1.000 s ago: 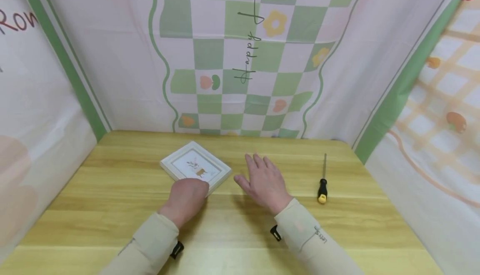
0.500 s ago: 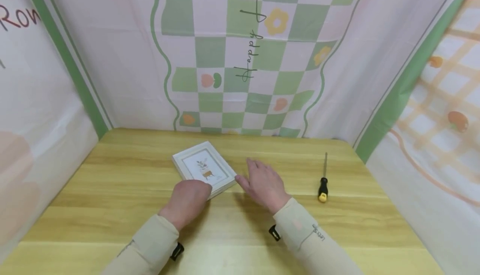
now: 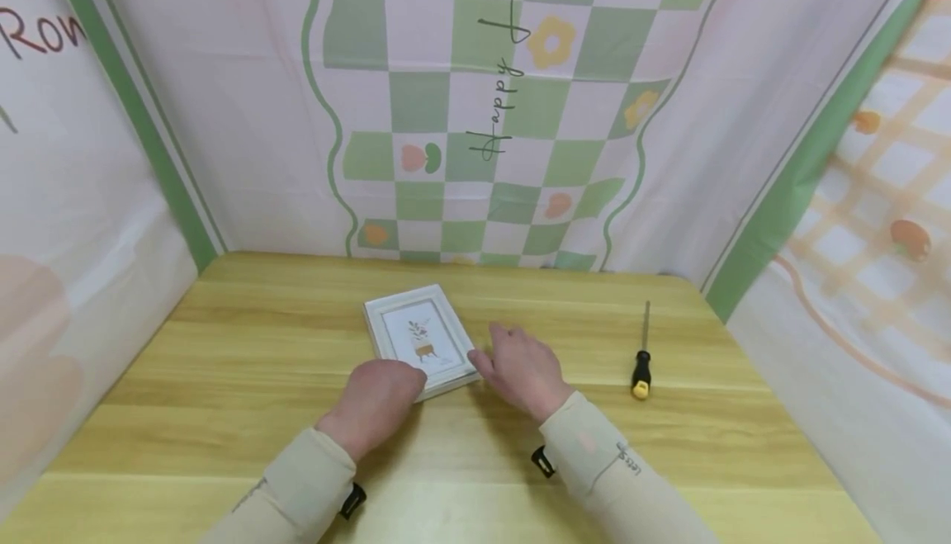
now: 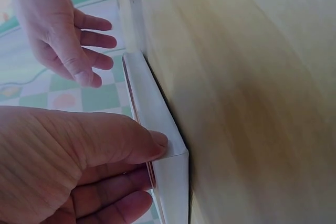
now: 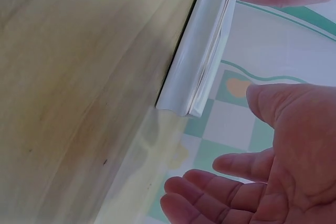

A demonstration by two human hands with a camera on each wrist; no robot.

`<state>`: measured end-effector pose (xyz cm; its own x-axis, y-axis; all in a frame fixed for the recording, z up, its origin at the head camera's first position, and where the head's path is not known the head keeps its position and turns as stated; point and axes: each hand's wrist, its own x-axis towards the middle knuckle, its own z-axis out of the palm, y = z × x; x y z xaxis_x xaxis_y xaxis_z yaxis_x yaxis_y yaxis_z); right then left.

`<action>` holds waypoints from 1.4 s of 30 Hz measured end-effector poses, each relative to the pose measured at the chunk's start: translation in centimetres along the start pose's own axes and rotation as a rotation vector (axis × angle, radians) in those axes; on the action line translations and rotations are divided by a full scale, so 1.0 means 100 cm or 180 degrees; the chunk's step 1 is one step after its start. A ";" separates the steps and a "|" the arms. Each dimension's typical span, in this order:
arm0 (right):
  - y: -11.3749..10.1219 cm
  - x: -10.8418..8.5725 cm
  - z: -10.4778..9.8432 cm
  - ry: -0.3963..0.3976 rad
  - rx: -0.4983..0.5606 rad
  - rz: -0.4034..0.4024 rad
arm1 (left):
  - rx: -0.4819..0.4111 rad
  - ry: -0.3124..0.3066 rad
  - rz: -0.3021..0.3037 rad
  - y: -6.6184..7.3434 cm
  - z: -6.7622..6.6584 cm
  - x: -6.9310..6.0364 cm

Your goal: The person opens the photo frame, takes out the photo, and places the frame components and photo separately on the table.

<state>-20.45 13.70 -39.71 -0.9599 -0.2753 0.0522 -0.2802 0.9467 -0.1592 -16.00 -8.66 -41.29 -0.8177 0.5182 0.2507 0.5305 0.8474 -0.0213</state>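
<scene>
A white picture frame lies face up on the table, showing a print of a potted plant. My left hand grips its near left corner. In the left wrist view, the thumb presses the side of the picture frame, while the other fingers curl at its face edge. Beside the near right corner is my right hand, its fingers loosely extended. The right wrist view shows a gap between this hand and the picture frame.
A screwdriver with a black and yellow handle lies to the right on the wooden table. A patterned curtain hangs behind the table, with printed cloth at both sides.
The picture frame has turned clockwise and shifted right, with my left hand holding its near corner. My right hand has stayed almost in place, its fingers a little more bent.
</scene>
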 end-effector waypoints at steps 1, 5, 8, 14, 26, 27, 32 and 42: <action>0.000 0.000 0.000 0.0010 -0.0004 -0.0007 | 0.0016 0.0006 0.0020 0.000 0.000 0.000; -0.001 0.001 0.001 0.0032 -0.0015 -0.0008 | 0.0097 -0.0024 0.0099 0.001 0.000 -0.001; -0.001 0.002 0.003 0.0048 -0.0024 -0.0001 | 0.0103 -0.0038 0.0139 0.002 0.000 -0.001; 0.000 0.003 0.005 0.0019 -0.0017 0.0044 | -0.0022 -0.0059 0.0131 0.003 0.000 -0.001; 0.001 0.003 0.006 -0.0246 -0.0043 0.0227 | -0.0009 0.0001 0.0233 0.007 0.003 0.000; 0.001 0.003 0.006 -0.0271 -0.0042 0.0245 | 0.0001 0.0005 0.0240 0.007 0.003 0.000; 0.002 0.004 0.007 -0.0398 -0.0060 0.0275 | 0.0059 0.0033 0.0276 0.010 0.002 0.000; 0.003 0.004 0.010 -0.0472 0.0011 0.0265 | 0.0090 0.0004 0.0321 0.015 0.003 0.001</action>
<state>-20.89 13.76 -40.71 -0.9701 -0.2178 -0.1073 -0.1993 0.9667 -0.1604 -15.39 -7.32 -41.54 -0.7603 0.6008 0.2470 0.6035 0.7940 -0.0738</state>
